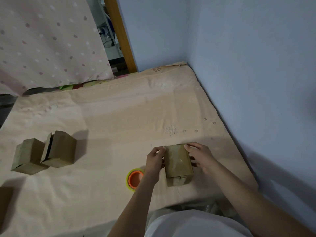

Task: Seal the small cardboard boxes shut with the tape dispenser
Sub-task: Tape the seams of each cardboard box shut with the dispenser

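A small brown cardboard box (177, 164) with glossy clear tape over its top stands on the peach bed sheet (111, 120). My left hand (154, 161) grips its left side with the fingers curled at the far corner. My right hand (201, 156) holds the right side, fingertips on the far top edge. A roll of clear tape on an orange dispenser core (135, 179) lies flat on the sheet just left of the box, partly hidden by my left wrist. Two more cardboard boxes lie at the left: one (29, 156) on its side, the other (59, 149) with a flap ajar.
A blue wall (256, 74) borders the bed on the right and at the back. A dotted pink curtain (47, 40) hangs at the back left beside a wooden post (121, 33). Another brown cardboard piece (5, 200) shows at the left edge.
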{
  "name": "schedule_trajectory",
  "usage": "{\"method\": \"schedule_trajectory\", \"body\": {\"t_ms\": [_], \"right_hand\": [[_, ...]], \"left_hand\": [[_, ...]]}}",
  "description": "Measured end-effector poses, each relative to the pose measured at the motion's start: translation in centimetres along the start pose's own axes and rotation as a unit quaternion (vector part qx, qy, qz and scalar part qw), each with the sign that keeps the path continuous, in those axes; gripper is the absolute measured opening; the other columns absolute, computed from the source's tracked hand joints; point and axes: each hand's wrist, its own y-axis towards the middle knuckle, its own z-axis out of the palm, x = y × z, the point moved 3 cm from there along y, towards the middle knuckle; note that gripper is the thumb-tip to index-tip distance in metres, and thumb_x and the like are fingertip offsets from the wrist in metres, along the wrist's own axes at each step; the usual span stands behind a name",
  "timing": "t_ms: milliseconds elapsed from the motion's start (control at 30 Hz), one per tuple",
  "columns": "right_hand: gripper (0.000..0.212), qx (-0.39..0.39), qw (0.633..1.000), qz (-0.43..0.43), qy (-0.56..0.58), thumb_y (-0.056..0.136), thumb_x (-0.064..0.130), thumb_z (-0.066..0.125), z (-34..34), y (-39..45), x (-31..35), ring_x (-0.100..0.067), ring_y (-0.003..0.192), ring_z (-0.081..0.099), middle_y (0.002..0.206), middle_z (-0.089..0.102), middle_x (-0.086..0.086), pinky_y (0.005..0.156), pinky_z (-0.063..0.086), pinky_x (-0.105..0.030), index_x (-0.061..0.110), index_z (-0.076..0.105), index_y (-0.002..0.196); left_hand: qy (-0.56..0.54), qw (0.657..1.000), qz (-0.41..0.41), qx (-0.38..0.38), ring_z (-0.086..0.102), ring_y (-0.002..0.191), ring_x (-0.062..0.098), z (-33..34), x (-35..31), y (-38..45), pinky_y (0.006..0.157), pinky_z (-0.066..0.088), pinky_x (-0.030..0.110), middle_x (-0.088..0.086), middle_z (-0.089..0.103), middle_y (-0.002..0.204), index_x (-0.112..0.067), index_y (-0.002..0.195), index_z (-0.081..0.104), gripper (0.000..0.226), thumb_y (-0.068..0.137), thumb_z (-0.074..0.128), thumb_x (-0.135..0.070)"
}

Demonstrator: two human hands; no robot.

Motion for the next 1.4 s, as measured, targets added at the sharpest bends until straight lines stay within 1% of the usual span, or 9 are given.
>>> {"method": "schedule_trajectory", "body": {"t_ms": [100, 233, 400, 533, 867, 1033, 1100, 1200, 1400], "right_hand": [[0.020, 0.022, 0.999, -0.025, -0.036, 0.097, 0.023, 0.064, 0.1, -0.3, 0.3, -0.022, 0.095, 0.069, 0.105, 0.070, 0.000, 0.077, 0.059, -0.036, 0.032, 0.072, 0.113], [0.032, 0.057, 0.993, -0.067, -0.073, 0.103, 0.019, 0.053, -0.1, -1.0, 0.5, -0.018, 0.102, 0.068, 0.112, 0.067, 0.001, 0.077, 0.060, -0.034, 0.043, 0.069, 0.117], [0.028, 0.061, 0.994, -0.083, -0.039, 0.101, 0.014, 0.057, -0.5, -1.0, 0.1, -0.016, 0.101, 0.069, 0.115, 0.070, 0.002, 0.079, 0.061, -0.032, 0.032, 0.074, 0.116], [0.026, 0.039, 0.993, -0.104, -0.034, 0.099, 0.011, 0.060, -0.4, -0.9, -0.2, -0.011, 0.101, 0.069, 0.112, 0.073, 0.004, 0.075, 0.061, -0.028, 0.027, 0.076, 0.113], [0.022, -0.015, 0.985, -0.158, -0.074, 0.096, 0.012, 0.064, -0.7, -0.1, -1.2, -0.017, 0.094, 0.070, 0.097, 0.075, 0.006, 0.073, 0.062, -0.035, 0.026, 0.079, 0.090], [0.015, -0.043, 0.992, -0.111, -0.053, 0.094, 0.025, 0.068, -0.4, -0.1, -1.1, -0.024, 0.095, 0.069, 0.107, 0.069, -0.004, 0.080, 0.062, -0.045, 0.029, 0.056, 0.102], [0.040, -0.069, 0.989, -0.072, -0.109, 0.089, 0.047, 0.069, 0.2, 0.2, -0.7, -0.023, 0.098, 0.066, 0.111, 0.064, -0.003, 0.087, 0.059, -0.048, 0.027, 0.046, 0.114], [0.070, -0.092, 0.966, -0.043, -0.238, 0.082, 0.069, 0.063, 1.6, 1.0, 0.1, -0.027, 0.112, 0.061, 0.122, 0.061, -0.002, 0.094, 0.053, -0.041, 0.018, 0.051, 0.129], [0.053, -0.110, 0.956, -0.011, -0.273, 0.075, 0.065, 0.072, 2.6, 2.5, -0.1, -0.023, 0.085, 0.067, 0.090, 0.072, -0.001, 0.065, 0.050, -0.029, 0.015, 0.070, 0.092]], "left_hand": [[0.009, 0.999, 0.028, 0.031, 0.059, 0.087, 0.025, -0.3, -0.2, -0.6, 0.075, 0.049, 0.039, 0.019, 0.067, 0.105, -0.025, 0.109, 0.074, 0.018, 0.098, 0.060, -0.029], [0.024, 0.990, 0.115, 0.073, 0.051, 0.081, 0.025, -0.5, -1.2, -1.2, 0.077, 0.046, 0.040, 0.014, 0.054, 0.090, -0.031, 0.122, 0.070, 0.026, 0.102, 0.055, -0.022], [0.061, 0.986, 0.149, 0.042, 0.063, 0.108, 0.035, -0.4, -1.2, -1.4, 0.093, 0.052, 0.055, 0.005, 0.072, 0.109, -0.014, 0.101, 0.078, 0.023, 0.102, 0.055, -0.011], [0.078, 0.985, 0.151, 0.022, 0.063, 0.106, 0.033, -0.4, -1.3, -1.5, 0.087, 0.055, 0.050, 0.003, 0.071, 0.105, -0.011, 0.095, 0.077, 0.024, 0.102, 0.053, -0.008], [0.103, 0.989, 0.101, 0.020, 0.055, 0.085, 0.028, 0.1, -1.3, -0.4, 0.069, 0.046, 0.041, 0.018, 0.051, 0.109, -0.025, 0.083, 0.054, 0.008, 0.087, 0.053, -0.033], [0.140, 0.989, 0.032, -0.037, 0.060, 0.090, 0.030, 0.5, -1.2, 0.4, 0.082, 0.053, 0.044, 0.012, 0.059, 0.101, -0.040, 0.098, 0.040, 0.036, 0.078, 0.059, -0.064], [0.190, 0.980, -0.017, -0.061, 0.063, 0.098, 0.028, 0.9, -1.3, 0.4, 0.082, 0.054, 0.040, 0.008, 0.065, 0.105, -0.027, 0.112, 0.053, 0.066, 0.073, 0.057, -0.080], [0.225, 0.968, -0.052, -0.102, 0.066, 0.089, 0.025, 1.7, -1.6, 0.2, 0.077, 0.053, 0.037, 0.008, 0.071, 0.089, -0.010, 0.087, 0.071, 0.075, 0.071, 0.061, -0.082], [0.235, 0.961, -0.050, -0.139, 0.067, 0.086, 0.030, 1.4, -1.4, 0.6, 0.067, 0.048, 0.036, 0.016, 0.071, 0.088, 0.003, 0.088, 0.071, 0.070, 0.077, 0.070, -0.066]]}}
